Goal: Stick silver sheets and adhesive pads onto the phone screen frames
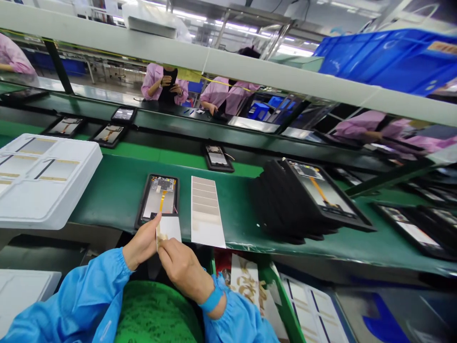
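My left hand (143, 243) and my right hand (183, 269) both pinch a small white sheet (169, 228) with a gold-tinted strip at its lower left edge. The sheet's top edge lies just in front of an open tablet housing (160, 200) in a black frame, which has a yellow ribbon cable (162, 200) down its middle. To the right of that housing, a white backing sheet (207, 212) with several rows of pale strips lies flat. Farther right stands a leaning stack of black-framed tablet housings (307, 200).
A white foam tray (43, 176) sits on the green belt at left. Below the belt edge are a bin of gold-printed sheets (246, 286) and a white tray (310, 309). Across the line, people in pink smocks work beside housings, with blue crates behind.
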### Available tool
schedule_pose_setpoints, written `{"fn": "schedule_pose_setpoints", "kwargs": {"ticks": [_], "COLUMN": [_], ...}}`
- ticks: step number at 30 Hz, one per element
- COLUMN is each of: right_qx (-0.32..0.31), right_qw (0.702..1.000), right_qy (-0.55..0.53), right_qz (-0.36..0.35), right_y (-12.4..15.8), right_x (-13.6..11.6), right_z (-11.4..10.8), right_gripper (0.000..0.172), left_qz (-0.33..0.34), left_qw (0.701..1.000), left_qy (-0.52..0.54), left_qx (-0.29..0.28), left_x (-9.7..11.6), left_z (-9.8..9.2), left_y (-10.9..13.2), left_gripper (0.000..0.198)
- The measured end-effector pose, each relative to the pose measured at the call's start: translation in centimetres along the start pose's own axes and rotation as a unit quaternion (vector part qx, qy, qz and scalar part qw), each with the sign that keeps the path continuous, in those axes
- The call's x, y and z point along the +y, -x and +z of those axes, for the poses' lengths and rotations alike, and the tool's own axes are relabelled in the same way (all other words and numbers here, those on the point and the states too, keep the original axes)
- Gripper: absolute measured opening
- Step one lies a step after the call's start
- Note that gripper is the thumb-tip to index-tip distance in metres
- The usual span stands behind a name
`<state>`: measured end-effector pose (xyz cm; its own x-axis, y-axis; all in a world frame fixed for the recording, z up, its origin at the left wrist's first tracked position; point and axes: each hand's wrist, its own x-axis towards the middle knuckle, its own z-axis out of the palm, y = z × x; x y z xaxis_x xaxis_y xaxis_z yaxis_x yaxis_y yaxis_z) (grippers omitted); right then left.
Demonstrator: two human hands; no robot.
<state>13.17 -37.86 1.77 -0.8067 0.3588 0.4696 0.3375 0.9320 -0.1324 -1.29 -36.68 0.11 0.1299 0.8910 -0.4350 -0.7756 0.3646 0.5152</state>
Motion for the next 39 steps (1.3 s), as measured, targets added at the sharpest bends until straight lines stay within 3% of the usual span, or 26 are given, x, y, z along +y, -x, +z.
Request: {"fn": "schedule_pose_setpoints", "kwargs": {"ticks": [3,5,7,9,11,12,13,15,17,20,23,27,31,34,37,39], "right_qx": [0.036,0.100,0.183,0.258,0.292,0.288,0.278,0.245,0.208,0.139,0.072,0.039,0.080,0.167,0.246,0.220], "right_qw": [0.995,0.967,0.905,0.830,0.776,0.766,0.772,0.820,0.882,0.942,0.969,0.982,0.967,0.910,0.827,0.775], "right_qy": [-0.058,-0.127,-0.155,-0.116,-0.053,-0.025,-0.007,-0.003,-0.042,-0.099,-0.082,-0.018,-0.075,-0.120,-0.030,0.040], "right_qz": [0.073,0.199,0.351,0.480,0.557,0.574,0.572,0.518,0.421,0.290,0.221,0.182,0.232,0.360,0.504,0.592], "right_y": [0.1,1.3,4.3,8.9,13.8,15.8,17.2,18.0,16.2,11.8,9.1,8.4,7.9,9.5,14.8,19.7], "right_x": [0.3,1.5,3.6,5.7,6.8,6.9,6.5,4.7,2.1,-1.0,-1.8,-1.5,-1.3,0.1,2.8,4.7], "right_z": [1.1,1.2,0.4,-0.9,-2.1,-2.5,-2.7,-2.7,-2.1,-1.4,-1.2,-0.9,-0.6,-1.2,-1.8,-1.7], "right_gripper": [0.020,0.018,0.014,0.015,0.024,0.028,0.029,0.024,0.016,0.019,0.020,0.017,0.018,0.013,0.011,0.015], "left_qz": [-0.043,-0.078,-0.114,-0.143,-0.158,-0.162,-0.166,-0.170,-0.161,-0.127,-0.100,-0.062,-0.074,-0.143,-0.199,-0.204], "left_qw": [0.999,0.995,0.990,0.985,0.983,0.982,0.981,0.981,0.984,0.990,0.994,0.998,0.995,0.985,0.972,0.970], "left_qy": [-0.009,-0.012,-0.007,0.002,0.011,0.015,0.018,0.016,0.008,-0.002,-0.006,-0.022,-0.029,-0.004,0.026,0.033], "left_qx": [-0.032,-0.059,-0.082,-0.094,-0.097,-0.096,-0.096,-0.091,-0.078,-0.056,-0.044,-0.026,-0.056,-0.100,-0.125,-0.126], "left_x": [-0.3,-0.7,-1.0,-1.4,-1.8,-2.1,-2.4,-3.2,-4.1,-5.4,-6.1,-6.4,-6.9,-7.2,-7.1,-6.8], "left_z": [0.2,0.1,0.0,-0.2,-0.1,0.0,0.3,0.9,1.6,2.7,3.4,3.4,2.7,2.3,2.1,2.0], "left_y": [0.5,1.0,1.3,1.4,1.2,1.0,0.8,0.3,-0.2,-0.6,-0.6,-0.2,0.1,0.5,0.9,1.0], "left_gripper": [0.052,0.053,0.056,0.060,0.064,0.065,0.065,0.063,0.059,0.053,0.051,0.050,0.049,0.050,0.056,0.061]}}
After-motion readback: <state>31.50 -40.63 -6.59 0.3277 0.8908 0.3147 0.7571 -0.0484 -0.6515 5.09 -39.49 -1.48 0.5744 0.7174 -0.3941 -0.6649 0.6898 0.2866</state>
